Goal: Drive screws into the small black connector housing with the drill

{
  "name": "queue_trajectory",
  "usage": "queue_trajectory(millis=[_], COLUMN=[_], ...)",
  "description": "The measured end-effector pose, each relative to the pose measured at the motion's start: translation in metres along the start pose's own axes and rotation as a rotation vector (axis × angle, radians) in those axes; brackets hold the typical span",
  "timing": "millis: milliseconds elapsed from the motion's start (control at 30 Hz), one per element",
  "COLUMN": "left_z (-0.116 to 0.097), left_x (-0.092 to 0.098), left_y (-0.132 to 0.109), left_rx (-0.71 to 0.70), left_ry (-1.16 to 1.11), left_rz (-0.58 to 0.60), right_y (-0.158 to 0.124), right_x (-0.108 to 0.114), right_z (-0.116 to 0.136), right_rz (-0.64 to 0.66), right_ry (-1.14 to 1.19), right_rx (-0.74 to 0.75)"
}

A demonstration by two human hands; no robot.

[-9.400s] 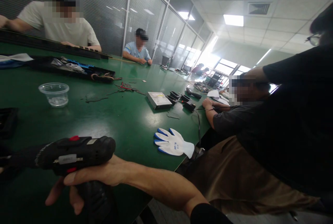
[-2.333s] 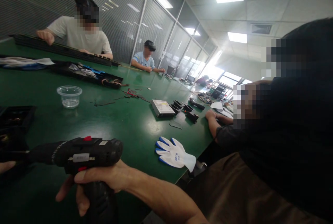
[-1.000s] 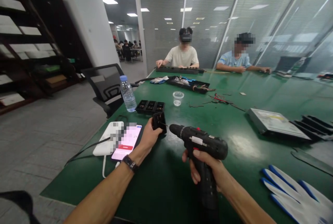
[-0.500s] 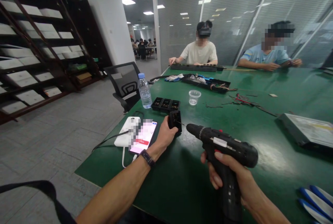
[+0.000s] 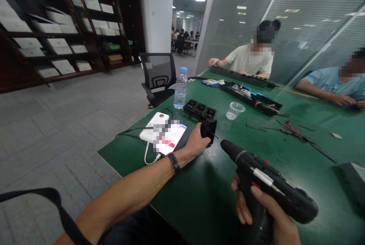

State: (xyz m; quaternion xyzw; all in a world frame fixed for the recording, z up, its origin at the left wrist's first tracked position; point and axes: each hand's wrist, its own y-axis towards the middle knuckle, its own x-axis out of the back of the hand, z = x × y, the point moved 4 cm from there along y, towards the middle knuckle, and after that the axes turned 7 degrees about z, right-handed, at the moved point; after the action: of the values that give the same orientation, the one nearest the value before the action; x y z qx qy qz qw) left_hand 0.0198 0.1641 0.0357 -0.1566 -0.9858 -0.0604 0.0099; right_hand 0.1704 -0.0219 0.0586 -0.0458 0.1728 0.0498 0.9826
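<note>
My left hand (image 5: 198, 139) is closed on a small black plastic box (image 5: 210, 133), held tilted up on the table with its open side toward the drill. In my right hand (image 5: 265, 203) is a black cordless drill (image 5: 265, 176), fingers wrapped round its grip and the thumb near the red trigger. The thin bit (image 5: 217, 138) points into or right at the box; whether it touches anything inside cannot be made out. Just behind the box stands a black three-compartment tray (image 5: 200, 110) with small brass-coloured bits in it.
A water bottle (image 5: 180, 89), a clear plastic cup (image 5: 235, 111), a phone (image 5: 172, 138) and a white power bank (image 5: 154, 128) lie around my left hand. Cut wires (image 5: 296, 131) and a long black case (image 5: 251, 98) lie farther off. Two people sit across the green table (image 5: 194, 192).
My view has swung left, so everything sits farther right in the picture. Both hands keep their holds on the box and the drill, with the bit still at the box.
</note>
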Motion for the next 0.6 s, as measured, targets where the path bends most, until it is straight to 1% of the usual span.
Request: queue_trajectory(millis=[133, 200, 300, 433, 600], left_z=[0.003, 0.005, 0.007, 0.007, 0.010], left_x=[-0.004, -0.005, -0.005, -0.005, -0.005], left_y=[0.004, 0.006, 0.008, 0.006, 0.006], left_rx=[0.033, 0.009, -0.043, -0.080, -0.087], left_ry=[0.003, 0.006, 0.010, 0.006, -0.011], left_rz=[-0.031, -0.035, -0.035, -0.018, -0.036], right_y=[0.001, 0.001, 0.002, 0.004, 0.002], right_x=[0.000, 0.001, 0.006, 0.011, 0.009], right_z=[0.000, 0.004, 0.013, 0.020, 0.013], right_rz=[-0.018, -0.041, -0.076, -0.093, -0.097], right_ry=[0.009, 0.025, 0.115, 0.204, 0.105], right_rx=[-0.011, -0.010, -0.001, 0.007, -0.020])
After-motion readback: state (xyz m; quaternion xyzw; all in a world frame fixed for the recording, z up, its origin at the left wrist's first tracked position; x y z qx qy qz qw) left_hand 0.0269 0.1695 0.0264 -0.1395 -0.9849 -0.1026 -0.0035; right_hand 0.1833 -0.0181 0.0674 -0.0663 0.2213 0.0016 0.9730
